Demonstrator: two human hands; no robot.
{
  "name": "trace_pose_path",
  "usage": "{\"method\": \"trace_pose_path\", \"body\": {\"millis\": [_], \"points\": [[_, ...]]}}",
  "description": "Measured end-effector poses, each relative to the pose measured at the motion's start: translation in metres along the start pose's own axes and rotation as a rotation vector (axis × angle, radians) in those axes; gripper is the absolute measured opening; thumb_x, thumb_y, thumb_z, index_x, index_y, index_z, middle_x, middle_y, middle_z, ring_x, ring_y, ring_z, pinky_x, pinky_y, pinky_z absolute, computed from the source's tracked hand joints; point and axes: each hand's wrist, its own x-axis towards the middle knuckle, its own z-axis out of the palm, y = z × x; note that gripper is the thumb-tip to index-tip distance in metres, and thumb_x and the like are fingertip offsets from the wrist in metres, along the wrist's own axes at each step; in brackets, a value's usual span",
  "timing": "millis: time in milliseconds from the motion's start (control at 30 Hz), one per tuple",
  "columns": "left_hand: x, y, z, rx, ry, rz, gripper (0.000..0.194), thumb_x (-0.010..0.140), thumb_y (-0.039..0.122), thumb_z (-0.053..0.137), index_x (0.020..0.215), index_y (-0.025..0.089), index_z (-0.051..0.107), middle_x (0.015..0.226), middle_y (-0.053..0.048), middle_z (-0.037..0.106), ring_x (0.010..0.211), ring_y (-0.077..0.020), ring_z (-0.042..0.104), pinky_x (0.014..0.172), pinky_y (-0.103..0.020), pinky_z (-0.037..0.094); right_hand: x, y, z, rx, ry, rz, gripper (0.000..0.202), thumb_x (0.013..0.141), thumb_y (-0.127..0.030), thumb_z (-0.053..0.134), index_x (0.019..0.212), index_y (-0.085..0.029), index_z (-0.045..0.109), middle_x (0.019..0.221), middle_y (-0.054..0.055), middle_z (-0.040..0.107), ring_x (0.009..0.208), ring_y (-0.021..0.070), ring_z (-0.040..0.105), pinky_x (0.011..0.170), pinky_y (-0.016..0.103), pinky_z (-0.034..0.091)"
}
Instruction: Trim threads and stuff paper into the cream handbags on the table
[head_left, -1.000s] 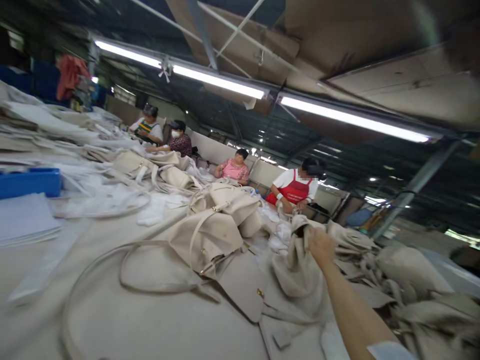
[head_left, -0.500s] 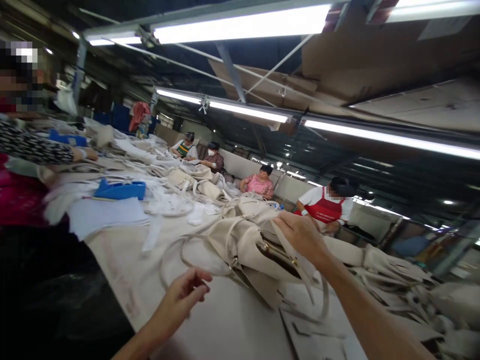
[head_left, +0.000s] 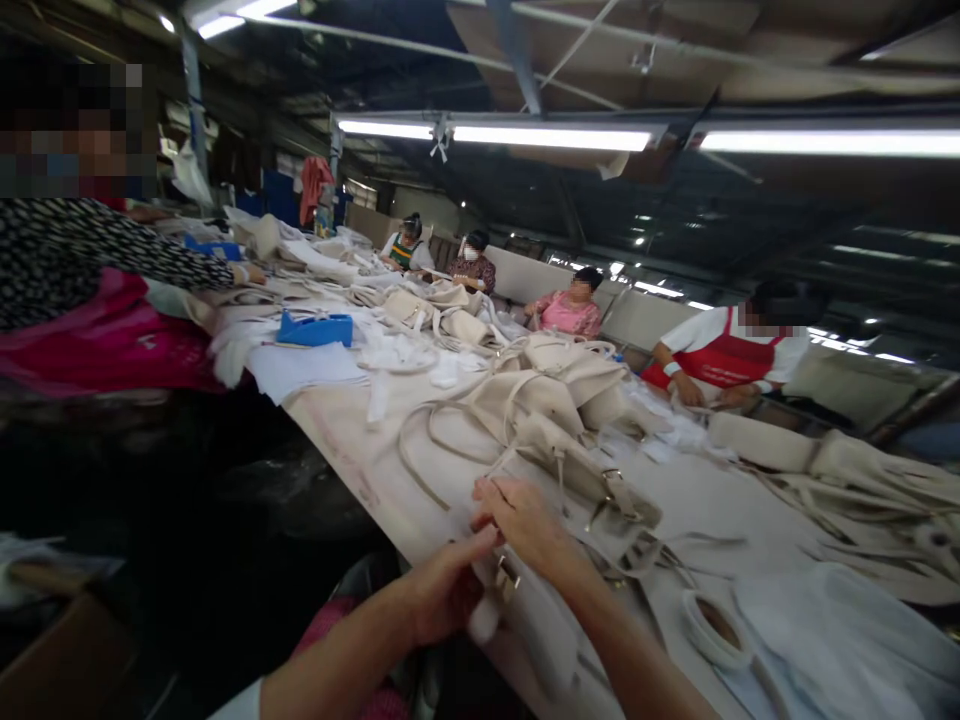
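Note:
At the table's near edge, a beige bag (head_left: 541, 622) with a gold-coloured metal clasp hangs partly over the side. My left hand (head_left: 448, 592) is closed round its edge, thumb on top, with the fingers largely hidden underneath. Fingers together and bent, my right hand (head_left: 519, 515) grips the upper end of the same bag, close to my left thumb. Just beyond lies another beige bag (head_left: 555, 445) with metal fittings and a loose strap (head_left: 420, 470).
A heap of beige bags (head_left: 457, 325) covers the table's far side. Blue tape dispensers (head_left: 315, 329) stand at left near white sheets (head_left: 300, 368). A tape roll (head_left: 716, 628) lies at right. One co-worker (head_left: 97, 260) is at left; several others sit across the table.
My right hand has left the bag farther back and come down towards me. My left hand, open and apart before, now meets it at the table edge. The view has turned right and down.

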Motion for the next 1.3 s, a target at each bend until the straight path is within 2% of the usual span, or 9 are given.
{"method": "trace_pose_path", "body": {"millis": [67, 167, 267, 367, 500, 633, 800, 1033, 1300], "points": [[-0.010, -0.016, -0.016, -0.045, 0.140, 0.046, 0.043, 0.066, 0.038, 0.082, 0.101, 0.014, 0.071, 0.091, -0.008, 0.074, 0.082, -0.0219, 0.068, 0.081, -0.033, 0.053, -0.024, 0.012, 0.019, 0.302, -0.003, 0.107, 0.050, 0.098, -0.045, 0.033, 0.091, -0.016, 0.073, 0.079, 0.009, 0.076, 0.072, 0.0189, 0.070, 0.066, 0.029, 0.053], [-0.022, -0.031, -0.035, -0.030, 0.164, 0.036, 0.040, 0.068, 0.032, 0.080, 0.102, 0.014, 0.069, 0.089, -0.008, 0.074, 0.077, -0.0211, 0.067, 0.075, -0.033, 0.055, -0.065, 0.036, 0.031, 0.661, 0.230, 0.310, 0.059, 0.085, -0.068, 0.051, 0.097, -0.014, 0.073, 0.089, 0.014, 0.077, 0.079, 0.0243, 0.073, 0.069, 0.034, 0.059], [-0.026, -0.036, -0.046, 0.017, 0.190, -0.033, 0.046, 0.071, 0.038, 0.077, 0.109, 0.016, 0.065, 0.092, -0.008, 0.073, 0.077, -0.0216, 0.066, 0.066, -0.033, 0.055, -0.106, 0.060, 0.039, 0.650, 0.419, 0.452, 0.058, 0.076, -0.070, 0.064, 0.093, -0.016, 0.074, 0.085, 0.012, 0.077, 0.072, 0.0242, 0.072, 0.068, 0.035, 0.061], [-0.025, -0.043, -0.049, 0.060, 0.215, -0.059, 0.053, 0.071, 0.044, 0.076, 0.113, 0.016, 0.061, 0.093, -0.009, 0.072, 0.077, -0.0217, 0.066, 0.064, -0.033, 0.056, -0.141, 0.074, 0.062, 0.510, 0.430, 0.482, 0.047, 0.080, -0.063, 0.065, 0.097, -0.019, 0.074, 0.087, 0.009, 0.077, 0.072, 0.0239, 0.072, 0.067, 0.033, 0.061], [-0.026, -0.054, -0.050, 0.221, 0.160, -0.242, 0.053, 0.077, 0.059, 0.064, 0.097, 0.010, 0.064, 0.070, -0.008, 0.068, 0.055, -0.0192, 0.062, 0.052, -0.029, 0.049, -0.170, 0.074, 0.096, 0.267, 0.467, 0.270, 0.025, 0.089, -0.043, 0.062, 0.096, -0.023, 0.075, 0.092, 0.007, 0.077, 0.081, 0.0237, 0.073, 0.073, 0.033, 0.061], [-0.027, -0.058, -0.047, 0.366, 0.259, -0.267, 0.046, 0.083, 0.058, 0.058, 0.075, 0.013, 0.063, 0.056, -0.004, 0.058, 0.043, -0.0135, 0.051, 0.042, -0.025, 0.036, -0.177, 0.062, 0.105, 0.081, 0.565, -0.032, 0.018, 0.093, -0.025, 0.057, 0.099, -0.024, 0.074, 0.096, 0.007, 0.076, 0.085, 0.0219, 0.073, 0.075, 0.030, 0.062], [-0.028, -0.056, -0.036, 0.440, 0.218, -0.325, 0.053, 0.089, 0.059, 0.044, 0.062, 0.015, 0.059, 0.046, -0.002, 0.051, 0.037, -0.0105, 0.040, 0.040, -0.025, 0.026, -0.184, 0.058, 0.107, -0.084, 0.576, -0.200, 0.035, 0.092, -0.011, 0.056, 0.122, -0.025, 0.069, 0.105, 0.008, 0.075, 0.091, 0.0211, 0.073, 0.082, 0.030, 0.061], [-0.026, -0.062, -0.029, 0.456, 0.208, -0.353, 0.057, 0.090, 0.050, 0.036, 0.051, 0.015, 0.056, 0.041, -0.005, 0.050, 0.029, -0.0105, 0.041, 0.032, -0.022, 0.022, -0.188, 0.067, 0.110, -0.310, 0.493, -0.367, 0.060, 0.093, -0.008, 0.053, 0.151, -0.019, 0.040, 0.114, 0.014, 0.073, 0.099, 0.0259, 0.072, 0.084, 0.036, 0.059], [-0.023, -0.066, -0.035, 0.296, 0.151, -0.376, 0.050, 0.087, 0.049, 0.044, 0.054, 0.014, 0.058, 0.040, -0.004, 0.050, 0.027, -0.0088, 0.041, 0.027, -0.019, 0.020, -0.175, 0.065, 0.084, -0.361, 0.383, -0.472, 0.034, 0.095, -0.008, 0.047, 0.123, -0.014, 0.066, 0.104, 0.012, 0.076, 0.091, 0.0248, 0.072, 0.080, 0.036, 0.059]]}}
